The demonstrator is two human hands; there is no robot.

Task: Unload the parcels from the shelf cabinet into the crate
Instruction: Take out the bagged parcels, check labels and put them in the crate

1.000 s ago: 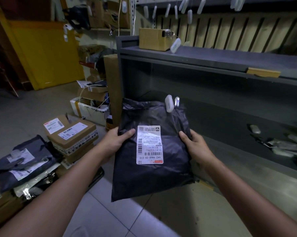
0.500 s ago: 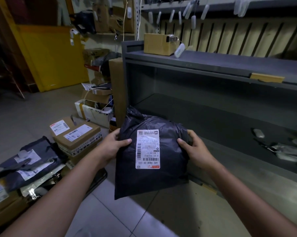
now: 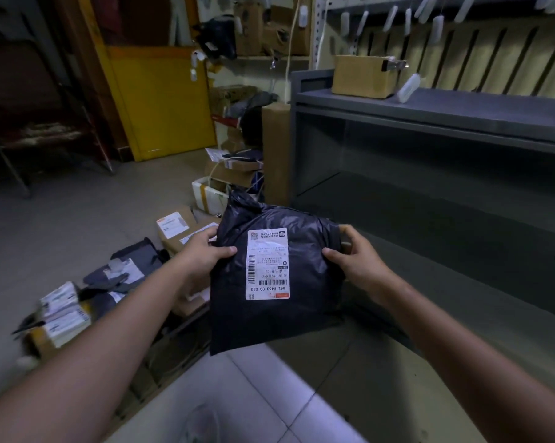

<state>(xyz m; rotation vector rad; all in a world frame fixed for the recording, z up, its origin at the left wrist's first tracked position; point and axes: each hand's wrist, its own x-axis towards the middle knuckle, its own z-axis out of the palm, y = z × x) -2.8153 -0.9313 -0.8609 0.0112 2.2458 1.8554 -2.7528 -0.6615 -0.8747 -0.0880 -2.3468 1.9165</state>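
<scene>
Gripped at both edges by left hand [image 3: 206,255] and right hand [image 3: 354,262]: black poly mailer [image 3: 269,318], clear of grey shelf cabinet [image 3: 429,123]. Best kept level, lowered onto parcel pile [image 3: 116,282].

Both arms out front; left hand [image 3: 202,254] & right hand [image 3: 353,262] fingers clamped.

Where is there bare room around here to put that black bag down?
The lower shelf of the grey cabinet lies bare just behind the black bag held in the left hand and right hand. The upper shelf is free right of the cardboard box. The pale floor tiles below are open. The floor at left is crowded with stacked parcels.
</scene>
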